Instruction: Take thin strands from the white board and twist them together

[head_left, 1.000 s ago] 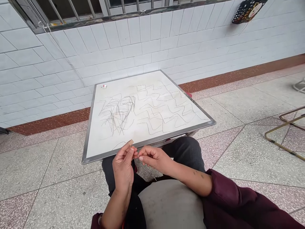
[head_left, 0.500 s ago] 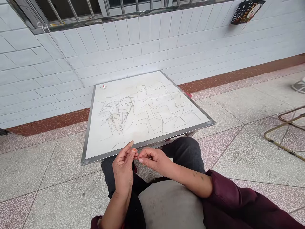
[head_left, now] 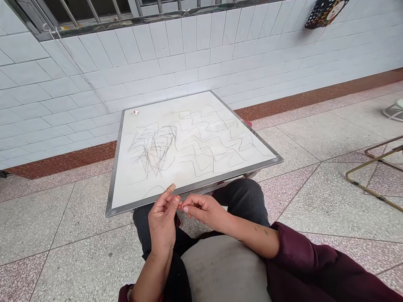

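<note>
My left hand [head_left: 163, 222] is closed in a pinch at the table's near edge, with a tan wrapping round the index fingertip. From its fingers a thin dark strand [head_left: 151, 189] arcs out over the white tabletop. Fingertip to fingertip with it, my right hand [head_left: 209, 213] also pinches, with the thin strand between the two hands barely visible. Many similar strands lie on the table: a tangled bunch [head_left: 154, 147] at the left and separate wavy strands [head_left: 213, 155] spread over the middle and right. Whether they are wire or hair I cannot tell.
The square white table [head_left: 185, 98] has a grey metal rim and stands against a tiled wall [head_left: 176, 69]. A small white and red object [head_left: 136, 113] sits at its far left corner. A metal-framed stool [head_left: 362, 178] stands at the right; a dark patterned basket [head_left: 325, 14] hangs above.
The view has shifted slightly. Both hands keep nearly the same pinched pose, fingertips together, and the strands on the table lie as before.
</note>
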A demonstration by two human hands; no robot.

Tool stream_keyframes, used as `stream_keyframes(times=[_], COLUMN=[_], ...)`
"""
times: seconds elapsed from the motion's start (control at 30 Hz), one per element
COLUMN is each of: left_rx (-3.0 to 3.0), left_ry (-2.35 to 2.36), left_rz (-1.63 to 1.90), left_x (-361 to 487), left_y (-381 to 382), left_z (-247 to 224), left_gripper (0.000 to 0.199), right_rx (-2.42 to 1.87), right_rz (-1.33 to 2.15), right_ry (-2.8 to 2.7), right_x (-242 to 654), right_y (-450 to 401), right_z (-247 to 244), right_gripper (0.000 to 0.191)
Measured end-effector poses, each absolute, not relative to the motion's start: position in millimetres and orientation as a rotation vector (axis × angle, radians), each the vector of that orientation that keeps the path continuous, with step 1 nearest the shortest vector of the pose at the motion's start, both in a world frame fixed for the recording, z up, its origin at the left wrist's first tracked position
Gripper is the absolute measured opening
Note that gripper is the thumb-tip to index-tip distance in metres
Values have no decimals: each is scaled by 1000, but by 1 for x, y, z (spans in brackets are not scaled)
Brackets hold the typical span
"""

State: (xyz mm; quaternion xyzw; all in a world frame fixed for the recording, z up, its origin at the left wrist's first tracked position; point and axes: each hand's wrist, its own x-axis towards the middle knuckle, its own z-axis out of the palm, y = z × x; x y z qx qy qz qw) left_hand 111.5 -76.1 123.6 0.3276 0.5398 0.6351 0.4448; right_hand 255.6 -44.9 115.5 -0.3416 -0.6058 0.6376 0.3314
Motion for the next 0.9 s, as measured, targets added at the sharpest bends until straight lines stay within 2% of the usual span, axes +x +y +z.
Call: stream_keyframes(times=[0.33, 0.7, 0.9], left_rx=[844, 942, 928], left_ry=[1350, 1380, 1372], left_rz=[1477, 1270, 1244], left_x=[106, 98, 99], left_y=[-76, -75, -76], left_z=[122, 130, 126], left_gripper=[47, 47, 51], right_rx=[-803, -578, -419], right_rz=[1389, 502, 262], right_ry=[-1799, -2403, -2637], right_x=[258, 270, 282], right_y=[-45, -37, -34], right_z=[112, 108, 124], right_gripper=[12, 16, 17])
